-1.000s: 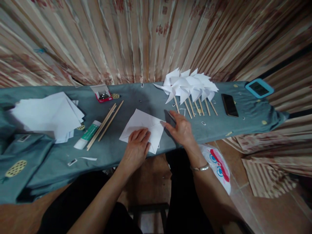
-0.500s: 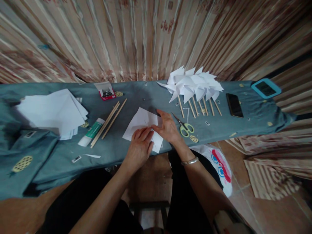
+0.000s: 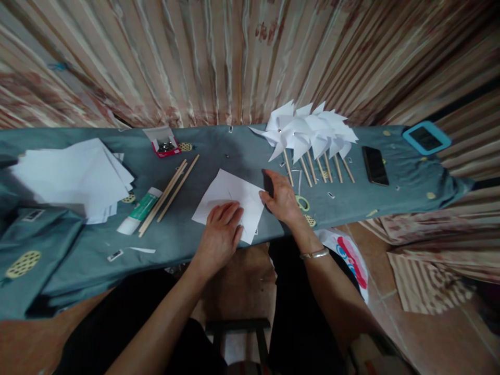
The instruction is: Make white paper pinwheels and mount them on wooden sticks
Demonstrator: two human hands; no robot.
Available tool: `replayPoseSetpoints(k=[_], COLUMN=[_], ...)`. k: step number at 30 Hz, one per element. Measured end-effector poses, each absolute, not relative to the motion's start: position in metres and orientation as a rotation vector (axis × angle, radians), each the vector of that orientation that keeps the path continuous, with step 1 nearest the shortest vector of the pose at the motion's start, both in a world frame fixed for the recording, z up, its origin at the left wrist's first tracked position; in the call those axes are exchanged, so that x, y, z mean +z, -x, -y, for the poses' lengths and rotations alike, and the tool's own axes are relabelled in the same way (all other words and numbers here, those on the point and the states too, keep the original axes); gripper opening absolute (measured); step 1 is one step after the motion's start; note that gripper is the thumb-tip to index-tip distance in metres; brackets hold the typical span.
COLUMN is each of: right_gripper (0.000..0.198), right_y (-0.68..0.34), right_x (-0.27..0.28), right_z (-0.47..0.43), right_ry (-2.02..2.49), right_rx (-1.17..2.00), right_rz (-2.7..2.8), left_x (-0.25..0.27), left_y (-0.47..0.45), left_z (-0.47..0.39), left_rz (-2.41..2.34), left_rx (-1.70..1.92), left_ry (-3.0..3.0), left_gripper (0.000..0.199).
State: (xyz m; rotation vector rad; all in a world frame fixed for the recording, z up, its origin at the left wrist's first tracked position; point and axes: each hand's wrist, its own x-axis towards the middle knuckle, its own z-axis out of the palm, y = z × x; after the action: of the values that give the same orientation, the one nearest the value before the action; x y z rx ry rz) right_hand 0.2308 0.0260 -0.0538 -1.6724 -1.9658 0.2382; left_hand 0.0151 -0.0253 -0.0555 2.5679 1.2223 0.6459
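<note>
A white square of paper (image 3: pixel 222 188) lies on the cloth-covered table in front of me, with slits running in from its corners. My left hand (image 3: pixel 221 229) rests on its lower middle, fingers laid out flat. At the paper's right corner is my right hand (image 3: pixel 282 198), thumb by the edge and fingers spread, holding nothing. Partly hidden behind that hand are the scissors (image 3: pixel 302 202); one green handle loop shows. Several finished paper pinwheels (image 3: pixel 308 130) on wooden sticks lie in an overlapping row beyond my right hand.
To the left are a stack of white paper (image 3: pixel 74 177), a glue stick (image 3: pixel 138 211), wooden sticks (image 3: pixel 172 192) and a red box of small metal pins (image 3: pixel 166 145). On the right lie a black phone (image 3: pixel 375 165) and a blue-framed device (image 3: pixel 426 138). A curtain (image 3: pixel 219 62) hangs behind the table.
My right hand has moved right, off the middle of the paper to its right corner, now covering most of the scissors. My left hand stays on the paper, which lies flatter.
</note>
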Motion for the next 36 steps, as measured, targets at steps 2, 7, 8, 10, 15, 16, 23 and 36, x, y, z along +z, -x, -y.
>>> replayPoseSetpoints(k=[2,7,8,10,15,16,23,36], right_gripper=[0.056,0.056,0.056,0.054,0.042,0.042,0.043,0.053], right_y=[-0.234,-0.241,-0.242,-0.242,-0.211,-0.202,-0.174,-0.164], right_x=[-0.055,-0.056,-0.055,-0.049,-0.039,-0.04,-0.06,-0.057], right_z=[-0.026,-0.026,-0.025,-0.023,-0.012,-0.009,-0.004,-0.002], right_ry=[1.678,1.716,1.729,1.739,1.563,1.52,1.518,1.613], right_rx=[0.199,0.159,0.148,0.112,0.146,0.193,0.357,0.328], right_rz=[1.967,1.947,1.936,1.912,1.955,1.984,2.029,1.982], left_x=[-0.055,-0.054,-0.054,-0.053,-0.054,-0.054,-0.054,-0.053], left_y=[-0.015,-0.015,-0.015,-0.015,-0.016,-0.016,-0.014,0.008], left_z=[0.025,0.025,0.025,0.025,0.026,0.026,0.027,0.04], left_rz=[-1.222,-1.208,-1.208,-1.217,-1.223,-1.223,-1.186,-1.227], left_rx=[0.64,0.657,0.655,0.643,0.61,0.609,0.673,0.664], left_ry=[-2.571,-2.569,-2.563,-2.545,-2.518,-2.515,-2.418,-2.492], left_gripper=[0.035,0.036,0.036,0.036,0.037,0.038,0.043,0.042])
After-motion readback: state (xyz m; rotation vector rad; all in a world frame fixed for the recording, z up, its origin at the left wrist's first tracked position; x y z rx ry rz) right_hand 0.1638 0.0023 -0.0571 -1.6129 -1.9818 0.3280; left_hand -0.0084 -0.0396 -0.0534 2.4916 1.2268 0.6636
